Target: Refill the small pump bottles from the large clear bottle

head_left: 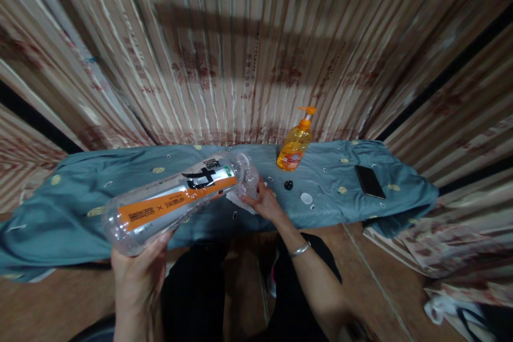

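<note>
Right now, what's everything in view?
patterned cloth: one, blue-green, middle
large clear plastic bottle: one, orange label, left hand
small plastic container: one, clear, right hand
plastic pump bottle: one, orange, cloth's back
small object: one, black, before pump bottle
round disc: one, white, beside that
flat rectangle: one, black, cloth's right
crumpled tissue: one, white, near right hand
striped curtains: uncountable, beige-red, around
bars: two, black, sides
tiled floor: one, brown, below
bundle: one, white, lower right
bracelet: one, silver, right wrist
trousered legs: two, black, below
hands: two, bare, centre

Dim indoor light, 1 broad shadow band across the curtain (248, 53), glints on the clear bottle (168, 200), stretched edges, slight softness.
</note>
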Action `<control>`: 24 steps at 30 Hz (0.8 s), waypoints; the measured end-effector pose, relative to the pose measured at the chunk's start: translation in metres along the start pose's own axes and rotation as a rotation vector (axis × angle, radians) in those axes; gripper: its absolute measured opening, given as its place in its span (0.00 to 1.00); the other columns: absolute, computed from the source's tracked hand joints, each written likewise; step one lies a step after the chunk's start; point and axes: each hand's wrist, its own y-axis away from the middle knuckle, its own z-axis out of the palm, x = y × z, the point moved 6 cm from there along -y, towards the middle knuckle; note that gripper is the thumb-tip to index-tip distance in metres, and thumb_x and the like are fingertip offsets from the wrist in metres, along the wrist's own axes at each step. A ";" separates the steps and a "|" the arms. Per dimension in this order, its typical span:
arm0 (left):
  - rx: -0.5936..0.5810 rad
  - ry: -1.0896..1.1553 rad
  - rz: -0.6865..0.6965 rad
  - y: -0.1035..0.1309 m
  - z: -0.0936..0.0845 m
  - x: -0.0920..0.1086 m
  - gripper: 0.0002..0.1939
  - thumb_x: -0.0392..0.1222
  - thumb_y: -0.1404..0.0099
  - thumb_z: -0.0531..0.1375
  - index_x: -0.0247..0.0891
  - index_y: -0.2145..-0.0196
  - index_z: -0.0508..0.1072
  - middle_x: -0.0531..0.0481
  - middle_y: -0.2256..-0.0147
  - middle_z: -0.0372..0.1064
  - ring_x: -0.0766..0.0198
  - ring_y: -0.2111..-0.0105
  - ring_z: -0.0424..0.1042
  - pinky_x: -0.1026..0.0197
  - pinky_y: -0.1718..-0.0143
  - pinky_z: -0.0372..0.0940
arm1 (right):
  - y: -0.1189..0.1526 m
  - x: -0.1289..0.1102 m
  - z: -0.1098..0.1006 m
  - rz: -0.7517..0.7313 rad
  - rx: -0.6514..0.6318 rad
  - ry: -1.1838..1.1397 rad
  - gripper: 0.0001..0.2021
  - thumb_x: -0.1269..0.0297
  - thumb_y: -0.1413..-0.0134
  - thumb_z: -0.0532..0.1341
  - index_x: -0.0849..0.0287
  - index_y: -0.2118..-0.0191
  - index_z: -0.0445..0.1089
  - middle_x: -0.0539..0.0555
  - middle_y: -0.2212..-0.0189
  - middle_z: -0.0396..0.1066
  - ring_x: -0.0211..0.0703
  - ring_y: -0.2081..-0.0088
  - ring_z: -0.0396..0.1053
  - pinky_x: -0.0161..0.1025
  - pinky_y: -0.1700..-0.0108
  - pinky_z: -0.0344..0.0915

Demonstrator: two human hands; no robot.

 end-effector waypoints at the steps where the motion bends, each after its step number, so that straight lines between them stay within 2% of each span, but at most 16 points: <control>1: 0.005 0.001 0.000 0.001 0.001 0.001 0.28 0.36 0.71 0.81 0.44 0.67 0.84 0.52 0.66 0.83 0.61 0.68 0.82 0.61 0.57 0.80 | 0.000 0.000 0.000 0.003 -0.002 0.001 0.36 0.62 0.41 0.72 0.58 0.30 0.62 0.61 0.44 0.81 0.60 0.45 0.81 0.49 0.45 0.76; 9: 0.017 0.024 -0.012 0.001 0.005 0.001 0.31 0.30 0.71 0.76 0.45 0.64 0.85 0.55 0.65 0.83 0.61 0.66 0.82 0.61 0.57 0.80 | 0.000 0.002 0.001 -0.003 -0.001 0.008 0.38 0.62 0.41 0.73 0.56 0.29 0.62 0.59 0.47 0.82 0.59 0.48 0.82 0.46 0.48 0.77; 15: 0.001 0.004 0.009 0.000 0.004 0.002 0.27 0.31 0.70 0.76 0.44 0.66 0.84 0.53 0.66 0.82 0.61 0.67 0.81 0.61 0.58 0.80 | 0.000 0.001 0.000 0.002 0.001 0.000 0.37 0.62 0.41 0.73 0.56 0.29 0.62 0.59 0.47 0.82 0.59 0.47 0.82 0.46 0.47 0.76; 24: -0.011 0.004 0.024 0.000 0.002 0.002 0.30 0.31 0.67 0.75 0.45 0.61 0.83 0.55 0.66 0.82 0.61 0.64 0.81 0.62 0.58 0.80 | 0.000 0.003 0.001 0.007 0.000 0.005 0.36 0.63 0.41 0.73 0.56 0.30 0.62 0.60 0.45 0.82 0.58 0.45 0.81 0.45 0.46 0.75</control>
